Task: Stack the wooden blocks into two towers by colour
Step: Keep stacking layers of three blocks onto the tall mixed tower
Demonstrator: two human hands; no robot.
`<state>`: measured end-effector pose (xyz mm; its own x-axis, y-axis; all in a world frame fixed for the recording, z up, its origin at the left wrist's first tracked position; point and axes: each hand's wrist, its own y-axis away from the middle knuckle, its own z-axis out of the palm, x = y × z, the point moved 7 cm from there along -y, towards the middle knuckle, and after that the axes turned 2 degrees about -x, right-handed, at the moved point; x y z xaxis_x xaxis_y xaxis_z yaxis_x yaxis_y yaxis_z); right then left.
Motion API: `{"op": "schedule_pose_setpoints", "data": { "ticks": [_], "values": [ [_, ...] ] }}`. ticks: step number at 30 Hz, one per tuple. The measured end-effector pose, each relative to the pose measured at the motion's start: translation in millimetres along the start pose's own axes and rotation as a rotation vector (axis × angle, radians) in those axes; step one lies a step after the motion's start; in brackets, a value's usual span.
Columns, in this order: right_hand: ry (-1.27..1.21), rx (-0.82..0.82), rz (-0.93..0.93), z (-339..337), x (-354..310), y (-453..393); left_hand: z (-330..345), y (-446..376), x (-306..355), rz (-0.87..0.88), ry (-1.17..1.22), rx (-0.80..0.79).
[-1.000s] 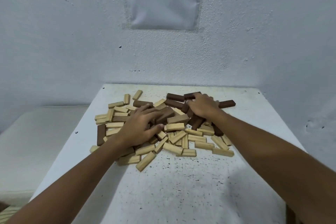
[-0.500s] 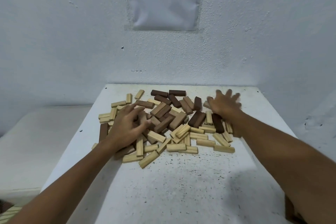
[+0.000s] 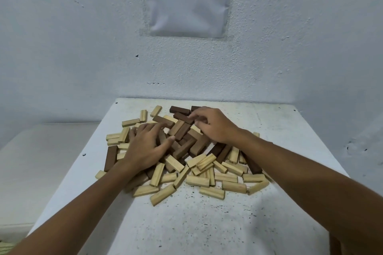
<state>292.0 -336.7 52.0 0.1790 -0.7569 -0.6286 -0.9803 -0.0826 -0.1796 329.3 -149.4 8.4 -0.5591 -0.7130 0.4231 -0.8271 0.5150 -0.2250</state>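
Both hands are down in the pile. Left hand (image 3: 146, 147) lies spread, fingers fairly straight, pressing on the mixed blocks at the pile's left; it grasps nothing that can be seen. Right hand (image 3: 213, 125) sits at the far middle with fingers curled onto a dark block (image 3: 183, 117); whether it actually pinches that block or only touches it cannot be told.

Blocks cover the middle of the white worktop (image 3: 186, 223): dark blocks (image 3: 184, 147) mostly toward the far centre, pale blocks (image 3: 207, 180) spread along the near and left edges, the two colours overlapping where the hands meet. No tower has been started, so the step in hand looks like sorting, pulling dark from pale. The next move probably calls for clearing a bare patch on each side and laying a first flat row there, lifting blocks rather than sweeping them so the heap does not spill over the edge.

On the wall hangs a sheet (image 3: 187, 0) reading "5. Ambil blok berbaki di sekitar kawasan penindanan dan masukkan ke dalam struktur atau alihkan ke kawasan simpanan".
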Motion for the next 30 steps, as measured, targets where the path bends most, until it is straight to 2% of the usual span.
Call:
{"op": "schedule_pose_setpoints", "data": {
  "ticks": [2, 5, 9, 11, 13, 19, 26, 30],
  "values": [
    [-0.039, 0.078, -0.026, -2.9, 1.6, -7.7, -5.6, -15.1, 2.8, 0.018, 0.029, 0.025],
    [0.003, 0.136, 0.085, -10.5, 27.0, -25.0, -2.7, -48.5, 6.0, 0.084, 0.098, -0.035],
    [0.117, -0.070, 0.351, -1.8, 75.4, -46.5, 17.1, -93.1, 14.5, 0.164, 0.042, -0.184],
    [0.133, -0.168, 0.410, 4.1, 84.6, -53.3, 32.0, -109.0, 13.0, 0.150, -0.005, -0.301],
    [0.178, -0.216, 0.402, 4.9, 82.5, -58.6, 39.0, -116.4, 9.7, 0.148, -0.064, -0.354],
    [0.189, -0.164, 0.367, -3.1, 74.8, -65.0, 29.4, -117.4, 2.2, 0.157, -0.015, -0.158],
    [0.032, -0.176, 0.531, 3.4, 74.8, -68.8, 24.0, -126.1, -2.0, 0.050, 0.079, -0.071],
    [0.057, -0.228, 0.526, 10.8, 68.3, -69.1, 19.0, -126.2, -0.4, 0.061, 0.112, -0.015]
  ]
}}
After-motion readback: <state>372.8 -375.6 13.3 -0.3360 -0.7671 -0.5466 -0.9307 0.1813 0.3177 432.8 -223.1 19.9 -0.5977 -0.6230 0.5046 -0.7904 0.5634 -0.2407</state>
